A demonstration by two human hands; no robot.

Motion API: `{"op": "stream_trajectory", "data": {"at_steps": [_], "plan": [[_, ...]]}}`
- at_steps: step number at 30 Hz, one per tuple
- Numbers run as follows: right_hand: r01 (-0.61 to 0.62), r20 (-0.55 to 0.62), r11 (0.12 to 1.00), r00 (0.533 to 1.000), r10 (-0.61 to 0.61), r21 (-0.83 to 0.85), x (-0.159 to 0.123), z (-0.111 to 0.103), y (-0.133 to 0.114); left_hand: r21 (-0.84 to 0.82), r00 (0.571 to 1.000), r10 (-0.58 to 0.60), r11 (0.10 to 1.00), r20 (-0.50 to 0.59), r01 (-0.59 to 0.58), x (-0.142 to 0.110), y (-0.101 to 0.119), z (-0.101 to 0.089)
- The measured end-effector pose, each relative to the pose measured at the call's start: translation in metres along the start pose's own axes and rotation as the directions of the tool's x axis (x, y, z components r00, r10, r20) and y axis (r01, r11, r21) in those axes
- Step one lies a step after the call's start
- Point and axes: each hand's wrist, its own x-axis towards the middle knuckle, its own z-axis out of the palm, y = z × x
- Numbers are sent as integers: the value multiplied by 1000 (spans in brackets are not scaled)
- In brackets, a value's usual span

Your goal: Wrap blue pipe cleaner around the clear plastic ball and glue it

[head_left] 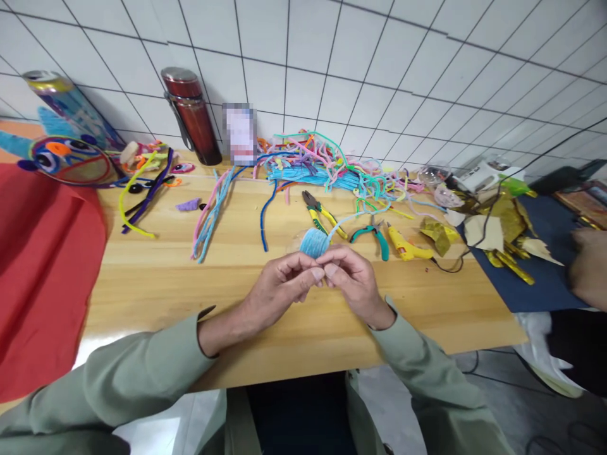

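Note:
A light blue pipe cleaner wound into a tight coil (313, 242) is held over the table, and its loose end runs up to the right. My left hand (282, 287) pinches at the near side of the coil, thumb against fingers. Meeting it there, my right hand (355, 284) is closed in the same kind of pinch; the exact spot gripped is hidden by the fingertips. Something clear and rounded shows faintly at the coil's left edge. Just beyond lie yellow-handled pliers (325, 218), teal-handled cutters (372, 237) and a yellow glue gun (406, 243).
A heap of coloured pipe cleaners (327, 161) lies along the tiled wall. Behind stand a red flask (194, 120) and a tall can (71, 104). Red cloth (42, 272) covers the left end. Gold foil scraps (507, 221) and another person's blurred hand (588, 268) are at right.

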Motion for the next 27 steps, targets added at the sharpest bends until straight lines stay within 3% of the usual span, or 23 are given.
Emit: {"op": "stream_trajectory", "data": {"at_steps": [4,8,11,13,17,20,23,27], "plan": [[250,19,904,965,-260,-347,-3,4,-9,-58,997,-57,997,-48,55,-2,-3,2],[282,-20,847,945,-326,-451,-8,-2,-6,2,998,-55,998,-2,55,-7,-4,2],[184,-274,842,891,-361,-508,-1,-32,-5,168,997,74,983,-21,-70,-7,-3,-9],[8,-449,829,837,-311,-559,10,-68,-6,306,974,210,935,-80,-176,-3,-3,-20],[-331,-594,651,770,-231,-683,41,-152,4,491,905,391,829,-168,-267,13,-12,-41],[-491,-672,625,737,-74,-607,57,-198,24,581,864,477,753,-160,-308,22,-24,-50],[-503,-715,642,691,-104,-579,57,-217,38,648,856,505,690,-112,-322,25,-35,-54],[-332,-694,745,680,-235,-578,44,-205,30,697,846,533,616,-24,-368,23,-44,-56]]}}
